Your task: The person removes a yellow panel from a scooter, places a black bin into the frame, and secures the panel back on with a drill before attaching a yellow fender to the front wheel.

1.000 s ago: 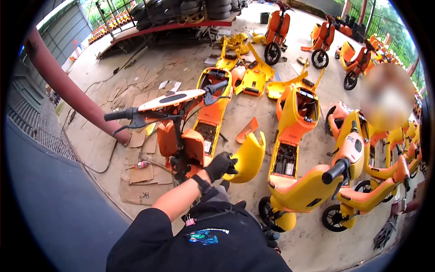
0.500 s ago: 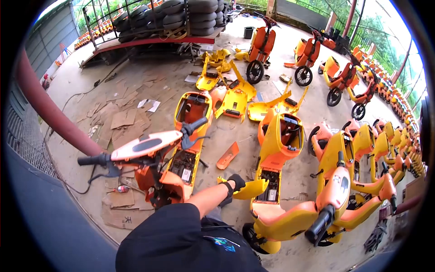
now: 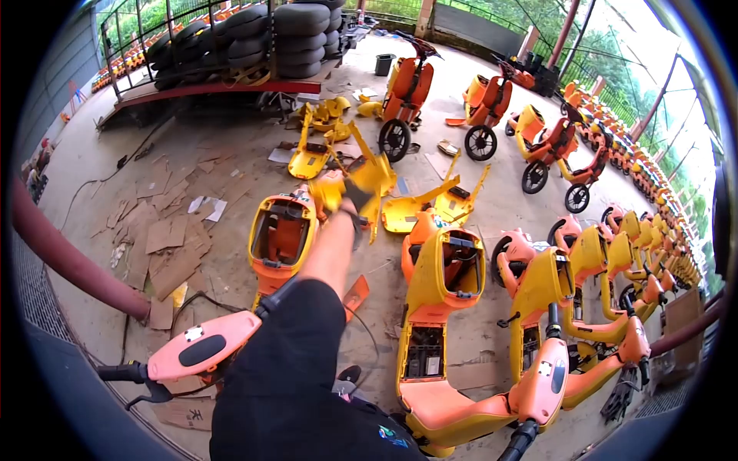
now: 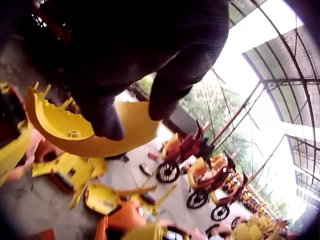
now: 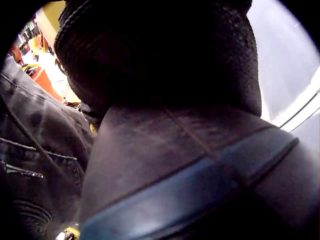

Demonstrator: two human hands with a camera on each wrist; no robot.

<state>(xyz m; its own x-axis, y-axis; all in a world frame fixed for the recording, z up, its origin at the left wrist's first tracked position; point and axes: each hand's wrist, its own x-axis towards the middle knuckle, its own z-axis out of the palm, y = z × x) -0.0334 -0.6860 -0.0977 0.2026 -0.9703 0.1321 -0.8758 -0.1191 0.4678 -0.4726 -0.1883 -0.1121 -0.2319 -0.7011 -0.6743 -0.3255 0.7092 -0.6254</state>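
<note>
My left arm reaches forward over the nearest scooter's handlebar (image 3: 206, 349). At its end the gloved left hand (image 3: 357, 198) holds a curved yellow body panel (image 3: 329, 188). In the left wrist view, the fingers (image 4: 107, 120) grip this panel (image 4: 135, 131) by its edge, and its ribbed inner side shows. Behind it in the head view lie several loose yellow panels (image 3: 311, 160) on the floor. My right hand (image 5: 160, 55), in a black knit glove, appears only in the right wrist view. It grips a dark, seamed, tapered object (image 5: 150, 145) with a blue band, whose kind I cannot tell.
Partly stripped yellow and orange scooters (image 3: 442, 276) stand in a row to the right. An orange panel (image 3: 355, 296) lies on the floor. Cardboard scraps (image 3: 169, 234) and a cable are at left. Stacked tyres (image 3: 298, 38) fill a platform behind.
My left hand has carried the yellow panel from beside the near scooter forward and away from my body, toward the loose panels. The head view has turned right.
</note>
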